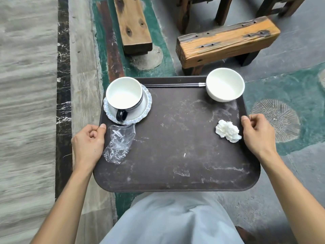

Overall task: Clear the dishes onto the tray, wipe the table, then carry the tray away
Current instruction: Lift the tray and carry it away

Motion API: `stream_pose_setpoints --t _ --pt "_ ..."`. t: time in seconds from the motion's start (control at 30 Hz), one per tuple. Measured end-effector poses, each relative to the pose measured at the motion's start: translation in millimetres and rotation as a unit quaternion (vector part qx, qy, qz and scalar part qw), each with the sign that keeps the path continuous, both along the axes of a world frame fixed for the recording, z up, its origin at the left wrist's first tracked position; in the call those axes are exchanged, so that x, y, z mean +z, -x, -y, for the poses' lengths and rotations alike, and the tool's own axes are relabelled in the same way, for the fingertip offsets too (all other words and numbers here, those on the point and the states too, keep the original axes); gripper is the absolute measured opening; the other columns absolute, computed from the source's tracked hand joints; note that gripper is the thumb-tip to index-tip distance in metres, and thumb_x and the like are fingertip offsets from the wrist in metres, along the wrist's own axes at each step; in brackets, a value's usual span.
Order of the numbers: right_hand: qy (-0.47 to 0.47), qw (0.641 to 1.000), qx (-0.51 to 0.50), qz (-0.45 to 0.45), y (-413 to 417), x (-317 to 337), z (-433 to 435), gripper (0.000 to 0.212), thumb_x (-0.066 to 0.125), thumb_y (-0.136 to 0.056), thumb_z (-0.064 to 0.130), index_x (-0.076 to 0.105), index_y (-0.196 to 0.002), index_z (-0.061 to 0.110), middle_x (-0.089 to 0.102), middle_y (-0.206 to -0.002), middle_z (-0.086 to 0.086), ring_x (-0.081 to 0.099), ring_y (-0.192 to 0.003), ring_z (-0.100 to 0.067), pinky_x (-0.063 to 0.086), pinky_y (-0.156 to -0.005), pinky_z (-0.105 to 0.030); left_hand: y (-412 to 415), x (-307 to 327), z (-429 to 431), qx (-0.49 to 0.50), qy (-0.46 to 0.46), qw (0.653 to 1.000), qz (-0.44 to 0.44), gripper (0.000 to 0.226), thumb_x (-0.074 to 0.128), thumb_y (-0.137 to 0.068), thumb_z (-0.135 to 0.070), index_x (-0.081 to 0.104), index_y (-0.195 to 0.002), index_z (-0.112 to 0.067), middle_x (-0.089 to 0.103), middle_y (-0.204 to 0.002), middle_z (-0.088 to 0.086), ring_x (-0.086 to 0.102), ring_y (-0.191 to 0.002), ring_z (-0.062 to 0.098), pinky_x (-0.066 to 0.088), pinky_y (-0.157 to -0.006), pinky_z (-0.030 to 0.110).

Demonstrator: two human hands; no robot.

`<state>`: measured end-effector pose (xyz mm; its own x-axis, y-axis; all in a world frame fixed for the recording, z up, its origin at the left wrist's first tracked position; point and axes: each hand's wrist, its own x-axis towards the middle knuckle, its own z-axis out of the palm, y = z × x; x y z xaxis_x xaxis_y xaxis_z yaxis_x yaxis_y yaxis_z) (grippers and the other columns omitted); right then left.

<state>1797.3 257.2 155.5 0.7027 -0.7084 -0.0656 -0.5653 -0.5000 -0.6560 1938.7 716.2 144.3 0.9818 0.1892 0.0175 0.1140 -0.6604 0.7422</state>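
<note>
I hold a dark brown tray (175, 176) level in front of my body, above the floor. My left hand (88, 141) grips its left edge, thumb on the rim. On the opposite edge my right hand (257, 134) grips the same way. A white cup with a black handle (124, 95) stands on a frilled saucer (146, 110) at the tray's far left. The far right corner carries a white bowl (225, 84). Dark chopsticks (174, 84) lie along the far rim. A crumpled white tissue (227, 130) lies near my right hand, and a clear plastic wrapper (118, 143) near my left.
A grey wooden tabletop (26, 103) with a dark edge runs along the left. Two worn wooden benches (226, 41) (132, 23) stand ahead on the grey and green patterned floor. My light trousers (172, 221) show below the tray.
</note>
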Motion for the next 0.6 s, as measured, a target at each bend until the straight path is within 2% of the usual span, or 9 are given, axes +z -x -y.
stream_pose_setpoints --t 0.17,0.3,0.37,0.47,0.6 --pt "0.011 0.999 0.028 0.009 -73 0 55 0.022 0.051 -0.098 0.042 0.057 -0.093 0.021 0.059 -0.075 0.015 0.054 -0.077 -0.023 0.033 -0.071 -0.033 -50 -5 51 0.024 0.014 1.000 0.004 0.034 0.066 -0.091 -0.041 0.062 -0.070 -0.014 0.047 -0.050 0.000 0.039 -0.047 0.007 0.034 -0.055 0.024" --pt "0.013 0.998 0.055 0.013 -130 3 102 0.021 0.051 -0.098 0.043 0.057 -0.096 0.024 0.058 -0.077 0.019 0.053 -0.079 -0.021 0.033 -0.073 -0.033 -81 -6 95 0.049 0.018 0.999 0.010 0.032 0.068 -0.092 -0.036 0.061 -0.069 -0.014 0.052 -0.053 0.013 0.041 -0.049 0.012 0.036 -0.059 0.026" --pt "0.006 0.998 0.070 0.006 -157 6 122 0.021 0.052 -0.098 0.042 0.058 -0.097 0.022 0.059 -0.077 0.019 0.054 -0.080 -0.020 0.035 -0.074 -0.033 -94 -6 113 0.054 0.004 0.999 0.006 0.032 0.068 -0.092 -0.036 0.061 -0.069 -0.015 0.052 -0.052 0.012 0.039 -0.047 0.007 0.037 -0.057 0.022" --pt "0.000 0.996 0.085 0.010 -202 9 151 0.021 0.053 -0.098 0.041 0.059 -0.097 0.021 0.061 -0.077 0.016 0.056 -0.078 -0.019 0.036 -0.074 -0.033 -122 -7 139 0.073 0.003 0.997 0.009 0.033 0.068 -0.092 -0.035 0.061 -0.068 -0.015 0.052 -0.051 0.012 0.042 -0.047 0.007 0.033 -0.053 0.007" --pt "-0.003 0.996 0.094 0.006 -252 9 173 0.020 0.053 -0.097 0.040 0.059 -0.094 0.021 0.061 -0.074 0.015 0.055 -0.071 -0.010 0.034 -0.071 -0.031 -162 -8 160 0.082 0.004 0.997 0.005 0.033 0.068 -0.093 -0.035 0.062 -0.068 -0.013 0.054 -0.053 0.015 0.042 -0.048 0.008 0.033 -0.054 0.006"
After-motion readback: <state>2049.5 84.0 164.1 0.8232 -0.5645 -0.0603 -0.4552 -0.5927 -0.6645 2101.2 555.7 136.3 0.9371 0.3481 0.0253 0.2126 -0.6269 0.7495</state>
